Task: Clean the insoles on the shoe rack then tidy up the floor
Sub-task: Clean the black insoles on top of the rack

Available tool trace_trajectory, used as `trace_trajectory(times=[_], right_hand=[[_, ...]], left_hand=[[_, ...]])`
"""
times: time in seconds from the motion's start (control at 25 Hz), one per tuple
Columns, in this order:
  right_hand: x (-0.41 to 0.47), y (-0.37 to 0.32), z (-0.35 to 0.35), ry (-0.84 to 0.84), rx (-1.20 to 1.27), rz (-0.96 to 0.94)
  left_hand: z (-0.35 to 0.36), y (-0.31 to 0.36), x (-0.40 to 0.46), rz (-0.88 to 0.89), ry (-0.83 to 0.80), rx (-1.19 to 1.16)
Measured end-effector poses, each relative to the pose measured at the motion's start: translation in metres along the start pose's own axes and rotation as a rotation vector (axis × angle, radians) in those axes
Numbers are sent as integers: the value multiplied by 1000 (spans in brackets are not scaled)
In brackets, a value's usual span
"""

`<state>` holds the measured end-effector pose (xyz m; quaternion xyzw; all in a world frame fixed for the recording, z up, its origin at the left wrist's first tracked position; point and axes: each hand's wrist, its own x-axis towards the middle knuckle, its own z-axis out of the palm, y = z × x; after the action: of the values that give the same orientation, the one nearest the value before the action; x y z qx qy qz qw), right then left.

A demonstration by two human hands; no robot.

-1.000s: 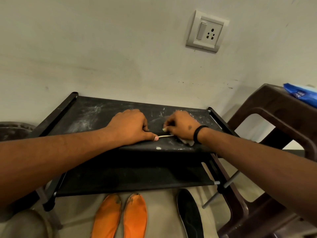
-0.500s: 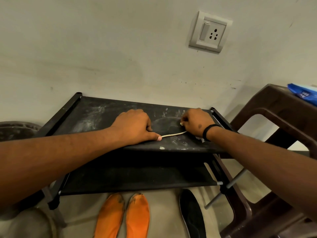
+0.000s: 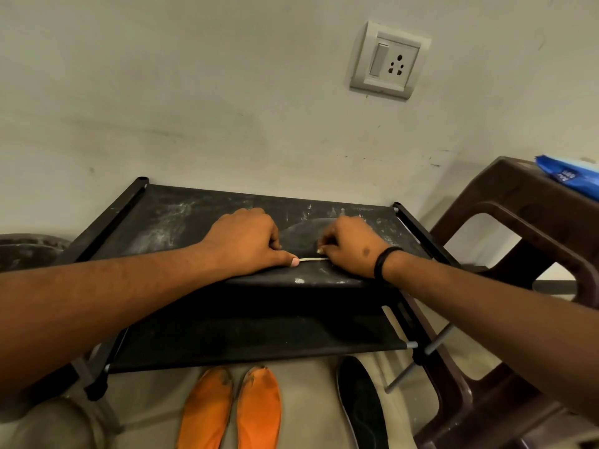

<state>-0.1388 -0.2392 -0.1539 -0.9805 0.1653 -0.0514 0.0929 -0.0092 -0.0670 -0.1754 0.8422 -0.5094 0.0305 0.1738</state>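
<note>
A black insole with a pale edge lies on the dusty top shelf of the black shoe rack. My left hand grips the insole's left end, with the thumb pressed along the pale edge. My right hand rests on the right end with its fingers curled. A scrap of white wipe shows at the fingertips; most of it is hidden under the hand. Two orange insoles and another black insole lie on the floor in front of the rack.
A brown plastic stool stands close to the rack's right side, with a blue packet on top. A wall socket is above. A dark round object sits at the left, and the rack's lower shelf lies beneath my arms.
My right hand slid right along the insole, then came back left toward my left hand. My left hand stayed in place on the insole.
</note>
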Motion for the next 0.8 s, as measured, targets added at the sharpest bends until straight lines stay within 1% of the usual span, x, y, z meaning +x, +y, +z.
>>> trace_trajectory(times=[0.08, 0.12, 0.28, 0.32, 0.48, 0.52, 0.6, 0.72, 0.8], right_hand=[[-11, -17, 5, -67, 99, -110], [-9, -14, 3, -67, 89, -103], [5, 25, -16, 13, -83, 175], [5, 26, -16, 15, -84, 183], [-7, -13, -2, -58, -53, -52], [-8, -18, -3, -71, -31, -87], [-2, -6, -8, -83, -36, -34], [6, 24, -19, -30, -129, 146], [5, 22, -17, -2, -130, 147]], left_hand=[[0, -1, 0, 3, 8, 3], [0, 0, 0, 1, 8, 0], [0, 0, 1, -6, 0, -21], [1, -1, 1, -10, -3, -24], [2, -2, 1, -7, 3, -29], [2, -2, 1, -6, 4, -26], [1, -2, 2, -4, -3, -29], [1, 0, 1, 7, -5, -41], [0, 0, 1, 8, -8, -38]])
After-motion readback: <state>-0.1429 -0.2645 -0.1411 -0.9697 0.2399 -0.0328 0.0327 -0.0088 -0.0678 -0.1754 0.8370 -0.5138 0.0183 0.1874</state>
